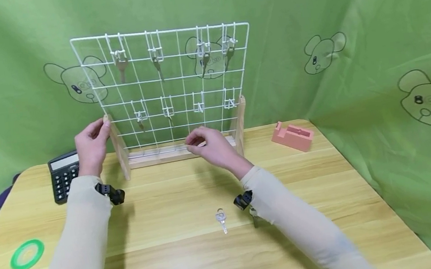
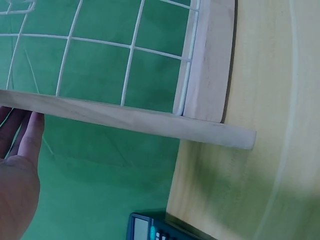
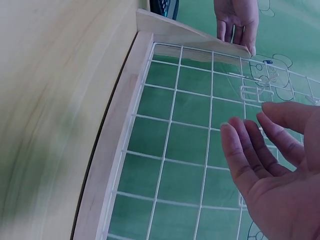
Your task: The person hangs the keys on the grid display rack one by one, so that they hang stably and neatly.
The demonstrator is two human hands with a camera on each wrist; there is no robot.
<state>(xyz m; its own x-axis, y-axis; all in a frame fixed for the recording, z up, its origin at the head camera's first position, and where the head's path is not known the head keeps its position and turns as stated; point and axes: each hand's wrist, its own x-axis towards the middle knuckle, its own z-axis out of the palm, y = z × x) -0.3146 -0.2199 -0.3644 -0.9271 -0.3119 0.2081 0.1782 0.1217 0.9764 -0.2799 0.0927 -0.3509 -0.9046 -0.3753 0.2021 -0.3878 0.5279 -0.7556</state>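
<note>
White wire rack [image 1: 175,80], wooden base, hanging keys [image 1: 157,65]

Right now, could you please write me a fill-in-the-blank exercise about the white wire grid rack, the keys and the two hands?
1. The left hand touches the ____ side post of the white wire grid rack.
2. The right hand holds ____.
3. The black calculator lies to the ____ of the rack.
4. The loose silver key lies on the ____ table.

Missing words: left; nothing; left; wooden
</note>
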